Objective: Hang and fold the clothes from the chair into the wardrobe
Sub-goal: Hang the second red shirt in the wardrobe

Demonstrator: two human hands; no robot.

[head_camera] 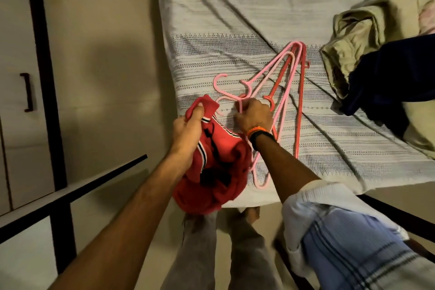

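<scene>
My left hand (188,132) grips a bunched red garment (216,172) near its top edge, thumb and fingers curled round a fold of the cloth, and the rest of it hangs in a heap below my wrist, over the near edge of the bed (235,19). My right hand (254,115) is down on the bedsheet, fingers curled round the neck of a pink hanger (240,101) at the near end of a pile of hangers (289,82). The pile, pink ones and a red one, fans away to the far right across the patterned sheet. On my right wrist sits a dark band (261,136) with an orange one beside it. At the right edge of the bed lie a beige garment (353,30) and a dark blue one (388,73), the blue partly over the beige. At far left stands the wardrobe (21,77), its door shut, with a dark handle (28,92).
</scene>
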